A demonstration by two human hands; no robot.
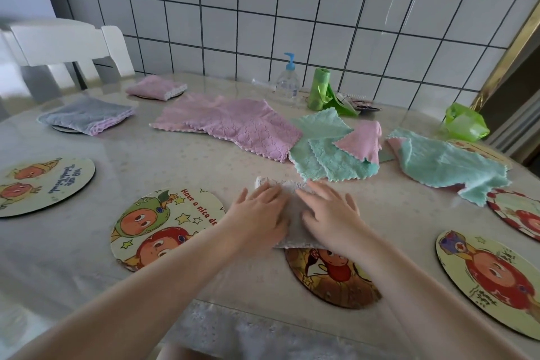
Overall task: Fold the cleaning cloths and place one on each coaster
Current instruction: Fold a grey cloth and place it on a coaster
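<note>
head view: from the person's head, above the near table (187, 161) edge | faces forward and down toward the tiled wall (263, 9) | close over table | only one view

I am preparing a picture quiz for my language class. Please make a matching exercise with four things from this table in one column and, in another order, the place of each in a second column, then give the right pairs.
Things:
1. grey folded cloth
2. white cloth
3. pump bottle
4. big pink cloth

Places:
A. standing by the tiled wall
B. under the left hand and right hand
C. on a coaster at the far left
D. spread flat in the middle of the table, unfolded

Pairs: 1-C, 2-B, 3-A, 4-D
</note>
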